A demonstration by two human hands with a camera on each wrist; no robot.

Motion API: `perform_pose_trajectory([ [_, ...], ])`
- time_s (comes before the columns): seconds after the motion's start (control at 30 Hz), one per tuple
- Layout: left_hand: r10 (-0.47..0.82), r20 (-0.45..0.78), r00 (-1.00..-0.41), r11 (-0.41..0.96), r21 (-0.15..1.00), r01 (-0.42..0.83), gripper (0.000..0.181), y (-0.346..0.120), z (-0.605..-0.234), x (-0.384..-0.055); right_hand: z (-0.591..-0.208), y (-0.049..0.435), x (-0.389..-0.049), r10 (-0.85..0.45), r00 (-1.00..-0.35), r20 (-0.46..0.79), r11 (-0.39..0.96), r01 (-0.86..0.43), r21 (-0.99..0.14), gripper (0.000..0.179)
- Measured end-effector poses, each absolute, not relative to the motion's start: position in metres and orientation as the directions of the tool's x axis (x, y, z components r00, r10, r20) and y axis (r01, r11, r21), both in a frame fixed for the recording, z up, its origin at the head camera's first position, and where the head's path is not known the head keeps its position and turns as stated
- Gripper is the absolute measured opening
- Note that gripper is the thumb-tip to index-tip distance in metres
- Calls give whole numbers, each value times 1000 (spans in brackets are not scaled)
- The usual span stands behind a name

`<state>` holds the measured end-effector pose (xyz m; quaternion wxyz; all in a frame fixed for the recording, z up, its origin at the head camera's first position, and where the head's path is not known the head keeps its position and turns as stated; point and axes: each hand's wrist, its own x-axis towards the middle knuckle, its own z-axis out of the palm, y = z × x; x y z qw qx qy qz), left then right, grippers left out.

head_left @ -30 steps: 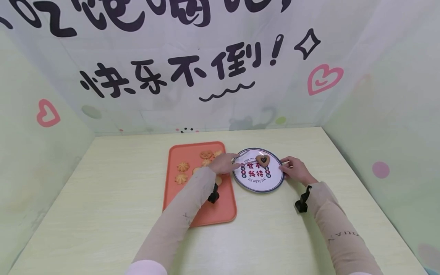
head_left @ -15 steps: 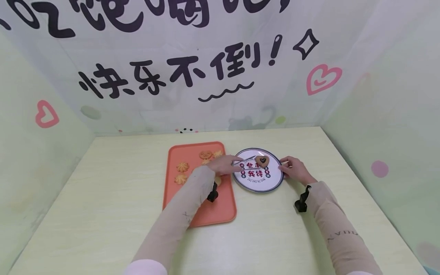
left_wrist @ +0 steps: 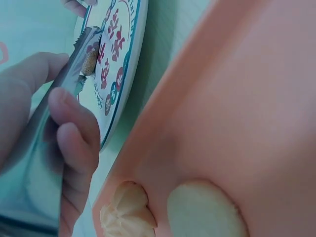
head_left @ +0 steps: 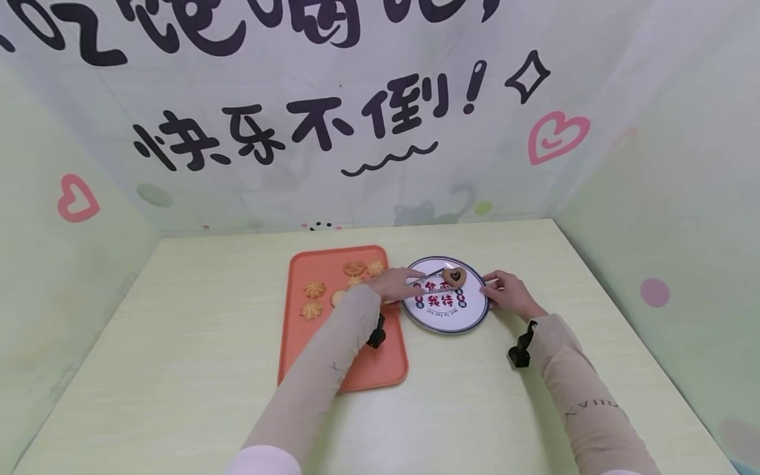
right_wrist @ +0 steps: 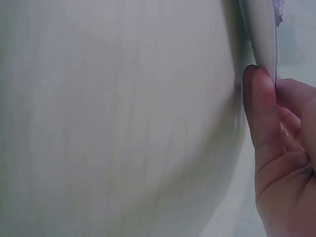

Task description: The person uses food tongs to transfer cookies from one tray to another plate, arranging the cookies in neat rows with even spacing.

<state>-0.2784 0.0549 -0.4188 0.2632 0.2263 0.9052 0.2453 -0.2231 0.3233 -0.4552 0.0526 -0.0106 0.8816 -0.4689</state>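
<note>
In the head view, my left hand (head_left: 396, 285) reaches over the tray and grips metal tongs (left_wrist: 34, 165), which point right across the plate. Their toothed tips lie on either side of a brown heart-shaped cookie (head_left: 454, 278) with a dark centre. Whether both tips touch the cookie cannot be told. Under it is a round white plate (head_left: 441, 322) with a blue rim and red lettering. My right hand (head_left: 510, 295) pinches the plate's right rim between thumb and fingers; the right wrist view shows this grip on the plate edge (right_wrist: 261, 39) close up.
An orange tray (head_left: 374, 369) lies left of the plate, bearing several cookies, among them a flower-shaped cookie (head_left: 315, 289) and a pale round cookie (left_wrist: 205, 210). The light wooden table (head_left: 196, 343) ends at a printed fabric wall (head_left: 237, 204) behind.
My left hand has shifted slightly right, and the tongs now extend farther over the plate, with their tips at the cookie. The right hand stays on the plate's rim.
</note>
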Motion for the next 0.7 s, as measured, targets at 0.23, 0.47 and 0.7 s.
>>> perform_pose_trajectory([
  [0.23, 512, -386, -767, 785, 573, 236, 51, 61, -424, -277, -455, 321, -225, -13, -989, -148, 619, 108, -778, 32],
  [0.47, 492, -359, -793, 785, 577, 226, 49, 65, -424, -271, -453, 320, -224, -17, -990, -143, 624, 101, -775, 31],
  [0.7, 467, -344, -815, 775, 602, 190, 50, 69, -429, -266, -455, 321, -225, -14, -989, -147, 634, 105, -766, 32],
])
